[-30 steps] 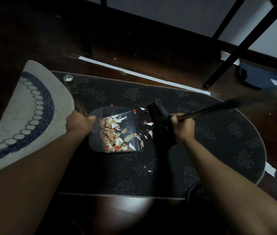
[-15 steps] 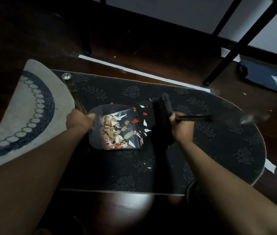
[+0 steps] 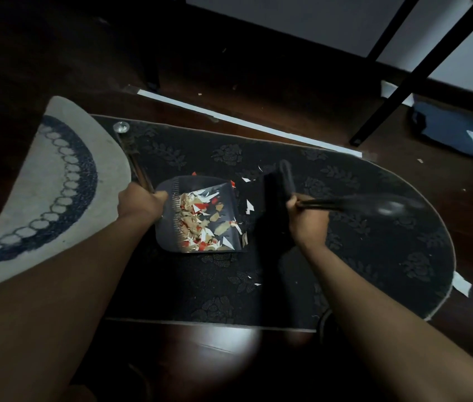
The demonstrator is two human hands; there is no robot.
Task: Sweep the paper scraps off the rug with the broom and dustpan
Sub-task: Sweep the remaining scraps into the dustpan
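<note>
Paper scraps (image 3: 200, 224) fill the dustpan (image 3: 168, 227) – your left hand (image 3: 139, 200) grips its handle, your right hand (image 3: 306, 217) grips the broom (image 3: 276, 192) beside it.

No text or labels can be read

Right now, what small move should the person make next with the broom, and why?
Probably one short stroke of the broom head leftward into the dustpan: white paper scraps lie on the dark rug between them, and the left hand holds the pan at its handle.
</note>
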